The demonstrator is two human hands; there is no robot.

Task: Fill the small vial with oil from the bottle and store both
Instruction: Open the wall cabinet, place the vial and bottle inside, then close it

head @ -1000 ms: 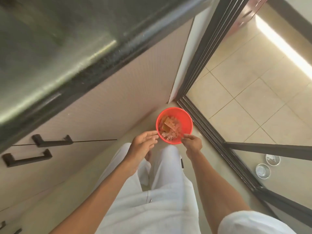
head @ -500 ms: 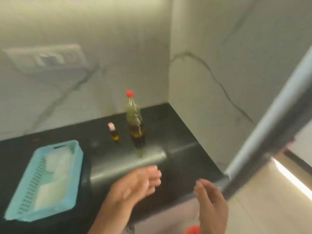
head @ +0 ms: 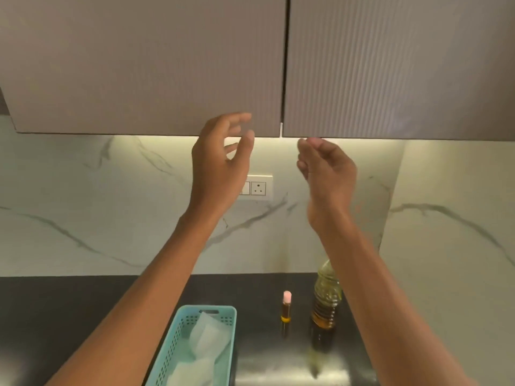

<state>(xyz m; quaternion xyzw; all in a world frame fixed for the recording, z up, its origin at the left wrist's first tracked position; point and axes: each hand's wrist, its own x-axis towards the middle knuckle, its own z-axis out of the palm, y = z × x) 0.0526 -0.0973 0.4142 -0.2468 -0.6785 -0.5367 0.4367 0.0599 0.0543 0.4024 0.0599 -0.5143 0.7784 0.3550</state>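
Reaching up with both hands toward the wall cabinet (head: pixel 145 65), I read this as the storing step, not the filling one. My left hand (head: pixel 220 162) is raised just under the lower edge of the left door, fingers spread and curled, holding nothing. My right hand (head: pixel 326 168) hangs just below the lower edge of the right door (head: pixel 398 65), close to the seam between the two doors, fingers loosely bent and likewise empty. Neither hand has hooked a door edge yet, as far as I can tell; both doors look shut.

Well below the cabinet, on the dark counter (head: pixel 55 307), the small vial (head: pixel 286 309) stands upright with its pink cap on and amber liquid inside, so I judge it already filled. Just beside it, on the side toward the right door, stands the oil bottle (head: pixel 324 299), its top hidden behind my right forearm. A teal basket (head: pixel 178 338) sits on the counter below the left door, apart from the vial.

Next, I'd get fingertips under a door's bottom edge and swing it open, then come down for the vial and bottle. Pulling needs a firm hook, since no handle shows.
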